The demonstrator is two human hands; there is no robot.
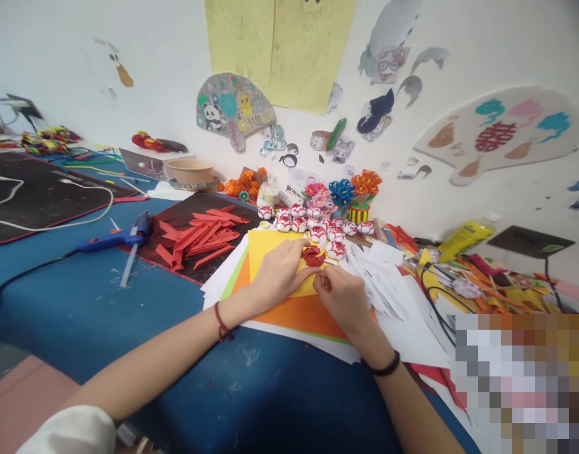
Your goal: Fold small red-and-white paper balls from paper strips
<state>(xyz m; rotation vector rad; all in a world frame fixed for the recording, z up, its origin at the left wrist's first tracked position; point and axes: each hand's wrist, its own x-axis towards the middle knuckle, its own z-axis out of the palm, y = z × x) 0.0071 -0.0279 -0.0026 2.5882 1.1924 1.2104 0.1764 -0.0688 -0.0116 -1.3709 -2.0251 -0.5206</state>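
A dark red folded paper flower (314, 255) is held over the stacked coloured paper (270, 249). My left hand (282, 268) is closed, its fingers and thumb pinching the flower from the left. My right hand (341, 293) is curled shut just below and to the right, fingertips at the flower's lower edge; what lies between them is mostly hidden. Right behind the hands stand several red-and-white paper flowers (335, 250). Folded red paper strips (199, 236) lie in a heap to the left on a dark mat.
A blue glue gun (114, 239) rests on the blue table (185, 328) at left, its cord running to the edge. A beige bowl (189, 171) and paper bouquets (365, 186) line the wall. White sheets (407, 309) and a yellow bottle (466, 239) lie at right.
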